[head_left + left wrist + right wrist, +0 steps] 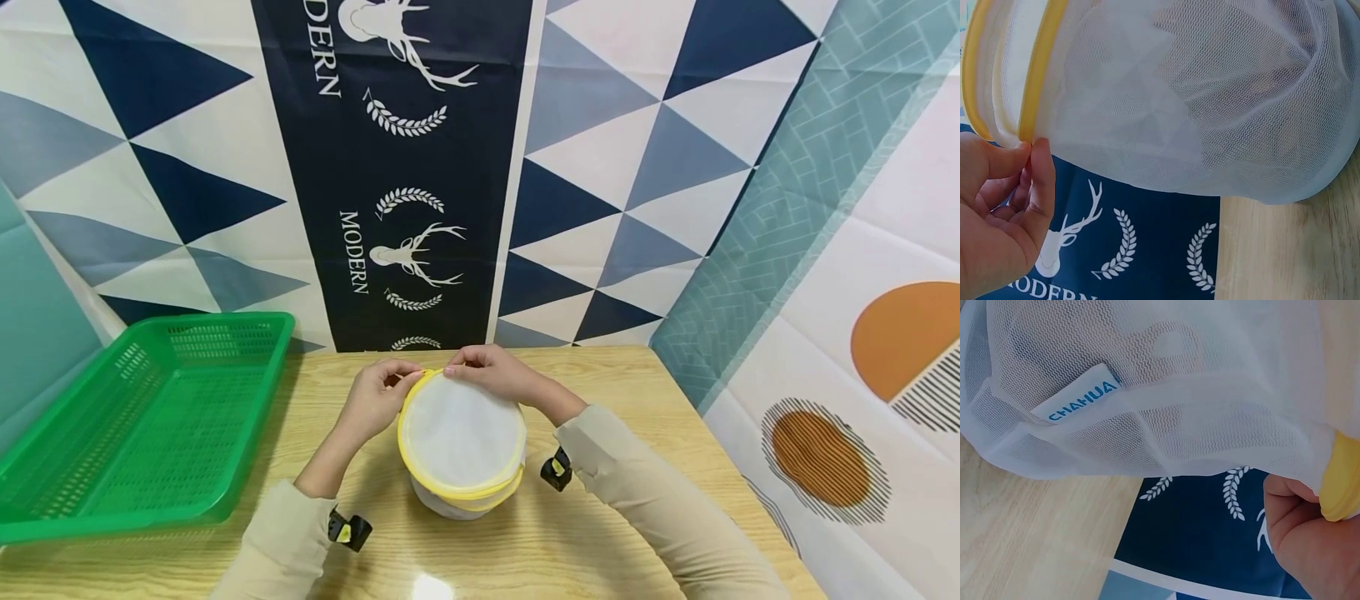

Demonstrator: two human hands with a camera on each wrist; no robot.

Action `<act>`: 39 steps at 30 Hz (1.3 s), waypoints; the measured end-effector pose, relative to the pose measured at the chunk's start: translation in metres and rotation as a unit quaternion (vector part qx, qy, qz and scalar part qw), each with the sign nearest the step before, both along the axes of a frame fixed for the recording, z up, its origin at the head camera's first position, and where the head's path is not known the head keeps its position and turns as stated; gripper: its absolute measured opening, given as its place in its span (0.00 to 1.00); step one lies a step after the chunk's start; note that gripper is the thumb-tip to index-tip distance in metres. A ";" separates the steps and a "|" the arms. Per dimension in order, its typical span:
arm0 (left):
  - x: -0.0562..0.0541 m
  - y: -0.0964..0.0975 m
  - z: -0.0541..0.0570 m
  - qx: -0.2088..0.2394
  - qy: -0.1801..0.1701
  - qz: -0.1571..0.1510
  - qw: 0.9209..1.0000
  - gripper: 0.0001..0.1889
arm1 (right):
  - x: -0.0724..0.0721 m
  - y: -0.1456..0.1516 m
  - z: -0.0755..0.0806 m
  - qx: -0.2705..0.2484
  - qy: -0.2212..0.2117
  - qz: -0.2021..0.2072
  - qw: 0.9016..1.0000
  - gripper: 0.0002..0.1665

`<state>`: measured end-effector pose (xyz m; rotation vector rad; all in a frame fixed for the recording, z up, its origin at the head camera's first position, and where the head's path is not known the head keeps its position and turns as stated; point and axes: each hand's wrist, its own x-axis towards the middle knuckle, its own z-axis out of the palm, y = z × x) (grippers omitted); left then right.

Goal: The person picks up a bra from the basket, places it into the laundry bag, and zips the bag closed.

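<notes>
A white mesh laundry bag (465, 433) with yellow trim stands on the table, its round lid facing up. At the far edge of the lid, my left hand (378, 398) pinches the yellow rim (1038, 75) between thumb and fingertips. Close beside it, my right hand (491, 373) grips the same trim, thumb on top of the lid. In the right wrist view, the yellow edge (1341, 478) lies against the right hand's fingers, and a CHAHUA label (1082, 397) shows on the mesh side. The left wrist view shows two yellow bands near the fingertips.
A green plastic basket (150, 433) with perforated sides stands on the left of the wooden table (600, 533). Behind the table hangs a patterned cloth (420, 167) with triangles and deer heads. Another printed cloth (825, 375) borders the right side.
</notes>
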<state>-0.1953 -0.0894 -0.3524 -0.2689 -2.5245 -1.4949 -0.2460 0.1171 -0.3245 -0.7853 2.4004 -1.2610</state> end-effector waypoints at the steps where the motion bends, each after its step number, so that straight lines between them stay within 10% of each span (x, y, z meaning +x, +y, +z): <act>1: 0.000 0.000 0.000 -0.001 -0.001 0.000 1.000 0.08 | 0.000 0.000 0.000 0.000 -0.002 0.000 1.000 0.13; 39: -0.001 -0.004 0.005 0.001 -0.012 -0.005 1.000 0.08 | 0.005 0.001 -0.005 -0.015 -0.033 -0.012 0.999 0.14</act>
